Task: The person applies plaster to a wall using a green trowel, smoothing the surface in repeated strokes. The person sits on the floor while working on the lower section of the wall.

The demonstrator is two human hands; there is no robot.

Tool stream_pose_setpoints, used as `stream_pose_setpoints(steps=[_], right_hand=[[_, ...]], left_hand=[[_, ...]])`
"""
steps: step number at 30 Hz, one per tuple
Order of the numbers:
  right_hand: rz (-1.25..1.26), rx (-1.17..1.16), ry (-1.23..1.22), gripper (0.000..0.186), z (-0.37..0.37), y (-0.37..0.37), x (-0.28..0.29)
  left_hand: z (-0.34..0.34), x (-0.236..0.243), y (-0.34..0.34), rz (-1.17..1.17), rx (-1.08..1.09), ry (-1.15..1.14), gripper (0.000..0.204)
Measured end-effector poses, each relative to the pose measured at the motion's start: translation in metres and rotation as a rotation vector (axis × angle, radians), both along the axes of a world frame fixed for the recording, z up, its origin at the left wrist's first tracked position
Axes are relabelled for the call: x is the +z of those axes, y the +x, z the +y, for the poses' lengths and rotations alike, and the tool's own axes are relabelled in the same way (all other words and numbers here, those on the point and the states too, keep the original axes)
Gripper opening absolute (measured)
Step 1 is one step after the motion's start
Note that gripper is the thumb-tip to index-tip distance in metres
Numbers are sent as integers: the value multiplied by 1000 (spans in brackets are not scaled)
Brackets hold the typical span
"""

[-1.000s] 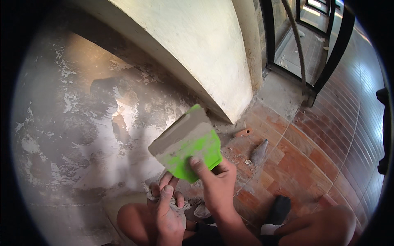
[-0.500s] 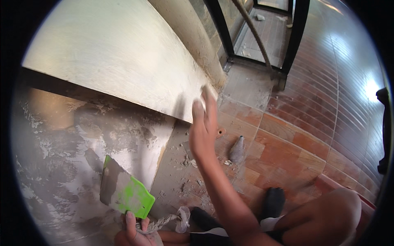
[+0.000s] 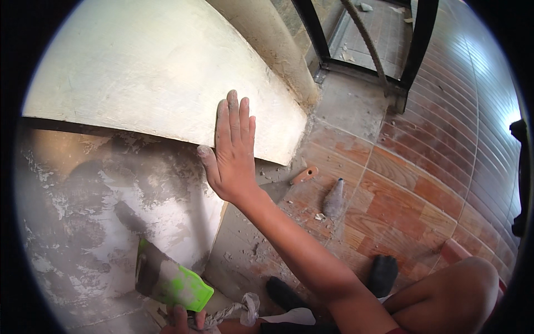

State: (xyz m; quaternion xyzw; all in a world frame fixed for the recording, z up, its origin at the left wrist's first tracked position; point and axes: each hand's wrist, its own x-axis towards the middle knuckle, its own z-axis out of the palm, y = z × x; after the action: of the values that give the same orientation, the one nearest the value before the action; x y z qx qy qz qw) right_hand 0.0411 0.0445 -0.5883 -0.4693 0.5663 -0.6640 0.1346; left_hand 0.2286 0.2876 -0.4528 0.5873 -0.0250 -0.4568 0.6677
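Observation:
My right hand (image 3: 236, 153) lies flat against the smooth white slab (image 3: 139, 72), near its lower edge, with fingers stretched and thumb out to the left. At the lower left, my left hand (image 3: 181, 321) grips a green plastic putty spreader (image 3: 177, 284) by its edge; grey paste smears the blade. A twisted clear plastic bag (image 3: 236, 312), dirty with grey paste, trails from the same hand, partly hidden at the picture's lower rim. Below the slab, the wall (image 3: 111, 195) shows patchy grey and white coating.
A tapered grey object (image 3: 334, 199) and an orange-brown handle with a hole (image 3: 304, 175) lie on the wood-patterned tiles (image 3: 389, 206). Crumbs of debris (image 3: 253, 253) litter the floor by my dark-covered feet (image 3: 384, 275). A black metal frame (image 3: 418, 55) stands at the far right.
My right hand has moved left from near the slab's end and now rests flat on it. The spreader in my left hand sits slightly lower in view.

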Motion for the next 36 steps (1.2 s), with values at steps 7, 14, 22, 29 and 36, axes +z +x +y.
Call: stream_pose_setpoints(steps=[7, 14, 22, 29, 36], right_hand=[[-55, 10, 80, 79, 5, 5, -20], [-375, 30, 288, 80, 9, -5, -46], [-118, -63, 59, 76, -33, -46, -19], [-227, -104, 106, 77, -43, -63, -30], [-355, -139, 147, 77, -48, -56, -47]], left_hand=[[-3, 10, -26, 514, 81, -111, 29], [-3, -14, 8, -443, -161, -51, 24], [3, -13, 12, -1143, -425, 1, 26], [-4, 6, -10, -377, -209, -40, 10], [-6, -1, 11, 97, -49, -116, 24]])
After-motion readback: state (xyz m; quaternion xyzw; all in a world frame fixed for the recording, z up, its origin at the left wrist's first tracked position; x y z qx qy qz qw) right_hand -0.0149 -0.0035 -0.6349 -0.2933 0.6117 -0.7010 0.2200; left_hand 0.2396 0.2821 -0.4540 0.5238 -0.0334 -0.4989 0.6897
